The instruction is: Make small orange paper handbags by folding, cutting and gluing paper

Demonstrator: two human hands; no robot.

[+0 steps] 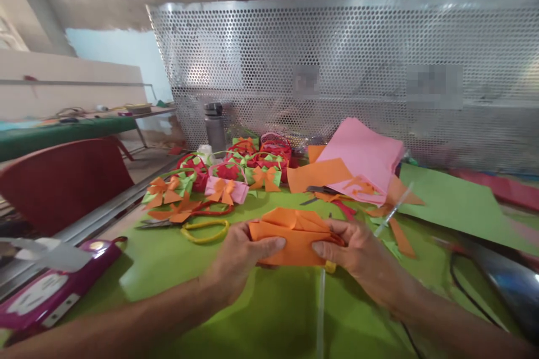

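above the green surface (210,322), the left hand (241,251) and right hand (357,251) hold folded orange paper (295,240), each grip pinching one end; farther along the surface sit small bags (240,193) and pink sheets (362,151); behind it stands a holed metal panel (357,39).

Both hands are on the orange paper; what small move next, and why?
Probably steady the folded orange paper with the left hand and smooth its upper folds with the right hand: both ends are gripped, but those folds look bulged, not flat.
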